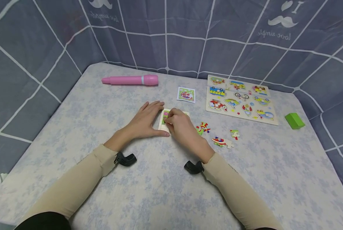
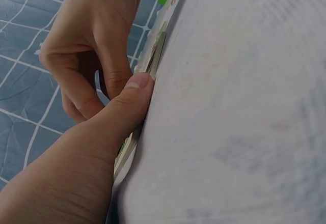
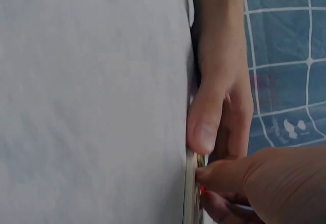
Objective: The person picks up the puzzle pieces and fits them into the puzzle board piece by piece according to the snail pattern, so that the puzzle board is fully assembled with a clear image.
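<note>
A small cream puzzle tray point(image 1: 161, 127) lies flat on the table, partly hidden by both hands. My left hand point(image 1: 144, 121) rests at its left side with fingers extended, the thumb along the near edge. Over the tray, my right hand point(image 1: 183, 127) has curled fingers and pinches a jigsaw piece, mostly covered, against it. A green and pink patch point(image 1: 165, 115) shows in the tray beside those fingertips. In the left wrist view the left thumb point(image 2: 135, 84) touches the tray's edge point(image 2: 159, 48). Right of the right hand lie loose colourful jigsaw pieces point(image 1: 222, 142).
A picture card point(image 1: 186, 95) lies beyond the tray. At the back right is a wooden vehicle puzzle board point(image 1: 240, 95), with a green block point(image 1: 294, 121) to its right. A pink, microphone-shaped stick point(image 1: 128, 80) lies at the back left. Grid-patterned cloth surrounds the table's back.
</note>
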{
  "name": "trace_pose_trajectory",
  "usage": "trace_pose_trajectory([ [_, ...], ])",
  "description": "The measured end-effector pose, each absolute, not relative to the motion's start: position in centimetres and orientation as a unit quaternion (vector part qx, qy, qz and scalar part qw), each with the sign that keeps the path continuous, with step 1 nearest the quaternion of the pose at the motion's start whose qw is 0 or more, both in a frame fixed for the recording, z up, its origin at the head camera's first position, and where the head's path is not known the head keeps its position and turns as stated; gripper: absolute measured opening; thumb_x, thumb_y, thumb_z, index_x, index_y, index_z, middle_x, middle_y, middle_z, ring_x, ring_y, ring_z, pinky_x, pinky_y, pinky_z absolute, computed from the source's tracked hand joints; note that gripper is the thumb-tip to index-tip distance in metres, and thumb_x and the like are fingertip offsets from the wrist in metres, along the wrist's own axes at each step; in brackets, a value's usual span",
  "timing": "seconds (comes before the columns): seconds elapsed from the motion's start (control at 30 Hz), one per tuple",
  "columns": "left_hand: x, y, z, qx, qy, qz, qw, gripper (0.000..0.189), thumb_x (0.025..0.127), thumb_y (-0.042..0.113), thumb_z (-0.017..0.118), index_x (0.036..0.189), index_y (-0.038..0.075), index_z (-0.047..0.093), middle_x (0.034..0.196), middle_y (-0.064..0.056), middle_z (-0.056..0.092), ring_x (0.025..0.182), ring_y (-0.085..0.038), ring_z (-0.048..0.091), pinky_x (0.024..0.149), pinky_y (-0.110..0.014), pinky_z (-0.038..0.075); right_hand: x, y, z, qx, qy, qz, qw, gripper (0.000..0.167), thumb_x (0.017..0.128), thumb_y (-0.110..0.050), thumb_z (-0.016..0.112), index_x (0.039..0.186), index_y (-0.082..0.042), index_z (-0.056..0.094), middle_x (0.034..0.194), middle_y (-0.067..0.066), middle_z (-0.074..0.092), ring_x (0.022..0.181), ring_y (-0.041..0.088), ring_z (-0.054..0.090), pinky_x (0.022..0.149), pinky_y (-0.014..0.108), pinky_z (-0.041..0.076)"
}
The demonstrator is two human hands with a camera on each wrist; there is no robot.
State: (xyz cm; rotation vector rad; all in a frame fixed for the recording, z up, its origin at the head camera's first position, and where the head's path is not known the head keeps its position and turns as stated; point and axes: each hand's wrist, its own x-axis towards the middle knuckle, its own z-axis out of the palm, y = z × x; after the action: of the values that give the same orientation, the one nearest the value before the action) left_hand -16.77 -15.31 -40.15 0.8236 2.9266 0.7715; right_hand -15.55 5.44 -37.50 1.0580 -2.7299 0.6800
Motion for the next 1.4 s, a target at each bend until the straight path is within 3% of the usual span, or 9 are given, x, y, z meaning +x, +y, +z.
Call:
trace_pose_trajectory([
  [0.4,-16.8,-15.2,-40.4,0.263,0.934,0.242,0.007,0.107,0.078,0.068,0.084,0.153,0.003,0.045,0.171,-0.01,0.034,0.163,-0.026,0.021,0.136,-0.05,0.005,-15.7,6.1,-37.5,0.361,-0.903,0.228,0.049,0.018,0.098,-0.002,0.072,0.115,0.001,0.08,0.114,0.015,0.071,0.103,0.025,0.068,0.09,0.037,0.062],
  [0.67,-16.8,-15.0,-40.1,0.262,0.934,0.241,0.007,0.107,0.077,0.069,0.083,0.153,0.003,0.045,0.171,-0.01,0.034,0.163,-0.027,0.02,0.136,-0.05,0.005,-16.2,6.8,-37.7,0.294,-0.905,0.306,0.016,0.025,0.094,-0.005,0.078,0.12,-0.003,0.079,0.114,0.014,0.073,0.095,0.024,0.075,0.084,0.034,0.064],
  [0.9,-16.9,-14.9,-39.9,0.267,0.932,0.245,0.006,0.106,0.078,0.067,0.084,0.153,0.002,0.045,0.17,-0.011,0.034,0.162,-0.027,0.021,0.136,-0.05,0.005,-15.4,6.6,-37.2,0.359,-0.908,0.214,0.04,0.021,0.1,-0.006,0.071,0.119,0.001,0.078,0.117,0.014,0.069,0.107,0.027,0.065,0.09,0.037,0.06],
  [1.07,-17.0,-15.0,-39.9,0.262,0.934,0.242,0.009,0.108,0.078,0.068,0.084,0.154,0.002,0.044,0.171,-0.01,0.033,0.163,-0.026,0.021,0.136,-0.049,0.005,-15.0,7.6,-36.9,0.338,-0.909,0.243,0.001,0.028,0.1,-0.007,0.07,0.127,0.001,0.074,0.128,0.014,0.069,0.12,0.029,0.065,0.103,0.042,0.057],
  [1.17,-17.1,-15.1,-40.0,0.257,0.936,0.239,0.012,0.109,0.076,0.07,0.084,0.154,0.004,0.044,0.171,-0.009,0.033,0.162,-0.026,0.021,0.136,-0.049,0.005,-15.1,9.4,-36.6,0.301,-0.91,0.286,-0.013,0.031,0.097,-0.007,0.074,0.128,0.0,0.074,0.128,0.014,0.07,0.117,0.03,0.069,0.101,0.045,0.059],
  [1.4,-17.0,-15.1,-40.1,0.252,0.939,0.235,0.016,0.113,0.073,0.072,0.085,0.154,0.005,0.043,0.172,-0.009,0.032,0.162,-0.027,0.021,0.136,-0.049,0.004,-15.1,14.8,-35.8,0.232,-0.918,0.321,-0.009,0.03,0.09,-0.01,0.084,0.119,-0.003,0.079,0.11,0.013,0.075,0.096,0.029,0.074,0.086,0.045,0.063],
])
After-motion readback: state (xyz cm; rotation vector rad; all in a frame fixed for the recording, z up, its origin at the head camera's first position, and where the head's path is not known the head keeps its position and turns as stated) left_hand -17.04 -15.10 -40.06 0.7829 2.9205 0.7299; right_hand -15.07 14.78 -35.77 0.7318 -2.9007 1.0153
